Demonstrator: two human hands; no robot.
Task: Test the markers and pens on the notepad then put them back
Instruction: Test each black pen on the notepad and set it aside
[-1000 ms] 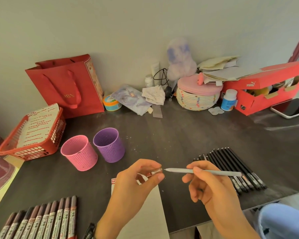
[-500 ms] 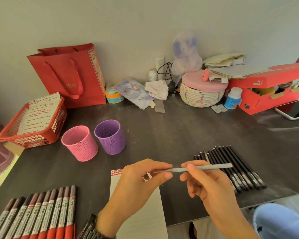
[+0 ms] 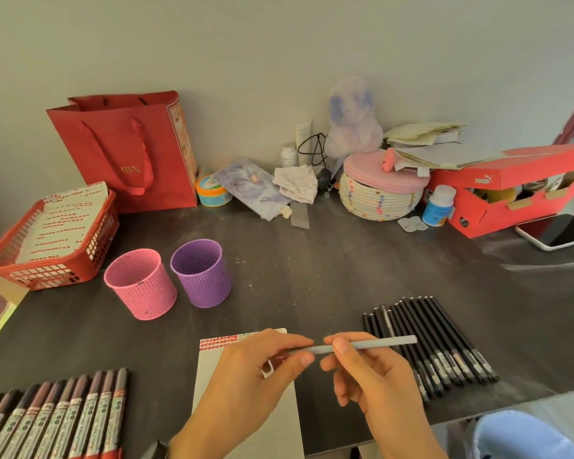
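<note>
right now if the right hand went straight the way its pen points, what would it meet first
Almost surely the left hand, pinching a cap: the grey pen in the right hand points left, tip at those fingers.

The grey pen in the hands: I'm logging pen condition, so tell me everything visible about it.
The grey pen is a thin, pale grey stick, matte like plastic, held nearly level in the air, left end over the notepad, right end slightly higher. The right hand pinches it near the middle; the left hand pinches its left end, hiding the tip, so whether it is capped cannot be told.
</note>
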